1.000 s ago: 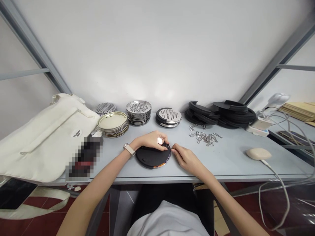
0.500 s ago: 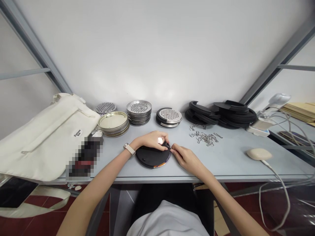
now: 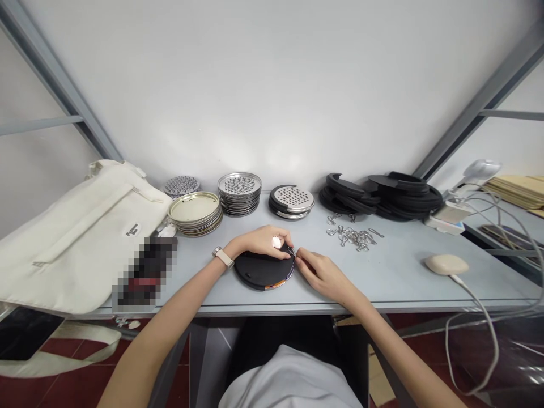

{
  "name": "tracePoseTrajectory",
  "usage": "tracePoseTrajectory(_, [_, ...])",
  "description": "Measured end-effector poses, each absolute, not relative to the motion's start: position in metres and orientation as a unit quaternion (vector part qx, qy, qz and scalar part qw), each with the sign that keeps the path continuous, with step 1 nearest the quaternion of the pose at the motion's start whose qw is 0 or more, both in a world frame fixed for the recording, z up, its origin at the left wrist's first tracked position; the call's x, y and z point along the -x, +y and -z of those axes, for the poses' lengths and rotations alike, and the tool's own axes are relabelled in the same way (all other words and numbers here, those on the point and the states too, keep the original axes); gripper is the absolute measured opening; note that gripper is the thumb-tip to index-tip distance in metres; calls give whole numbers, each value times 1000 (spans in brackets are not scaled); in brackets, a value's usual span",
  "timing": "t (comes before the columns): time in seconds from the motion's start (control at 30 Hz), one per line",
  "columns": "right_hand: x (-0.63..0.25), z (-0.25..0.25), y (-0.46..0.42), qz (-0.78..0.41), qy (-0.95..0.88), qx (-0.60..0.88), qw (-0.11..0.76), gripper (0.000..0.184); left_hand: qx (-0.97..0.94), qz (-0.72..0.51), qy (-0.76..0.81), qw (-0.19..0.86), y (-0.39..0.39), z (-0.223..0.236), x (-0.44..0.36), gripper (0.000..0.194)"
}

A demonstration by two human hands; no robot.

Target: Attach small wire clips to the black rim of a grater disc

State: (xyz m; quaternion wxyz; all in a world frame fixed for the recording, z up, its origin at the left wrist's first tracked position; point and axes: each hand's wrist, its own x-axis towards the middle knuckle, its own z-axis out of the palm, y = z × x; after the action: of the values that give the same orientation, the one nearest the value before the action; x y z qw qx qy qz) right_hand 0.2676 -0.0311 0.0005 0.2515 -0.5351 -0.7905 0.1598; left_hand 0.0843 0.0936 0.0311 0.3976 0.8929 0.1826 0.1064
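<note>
A black round disc (image 3: 261, 273) with a shiny, partly orange rim lies on the table near its front edge. My left hand (image 3: 266, 242) is laid over its far side, thumb and fingers bent around the upper right edge. A small metal wire clip (image 3: 292, 251) sticks out at that edge, between the two hands. The fingertips of my right hand (image 3: 318, 273) are pinched on the clip's outer end. How the clip sits against the disc is too small to make out.
Loose metal clips (image 3: 355, 238) lie right of centre. Along the wall stand gold lids (image 3: 195, 209), grater discs (image 3: 239, 187), a grater disc with a black part-rim (image 3: 292, 198) and black rings (image 3: 403, 198). A white bag (image 3: 85, 238) is at left, a cabled cream device (image 3: 447, 264) at right.
My right hand's fingertips have shifted very slightly, and more of the metal clip shows between the hands. My left hand and the disc stay in place.
</note>
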Motion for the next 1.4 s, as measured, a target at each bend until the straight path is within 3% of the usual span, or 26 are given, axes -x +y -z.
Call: tracePoseTrajectory(1.4, [-270,1,-31,-158,-797,525,252,21,-874,-99,178,441,95,-31,-85,23])
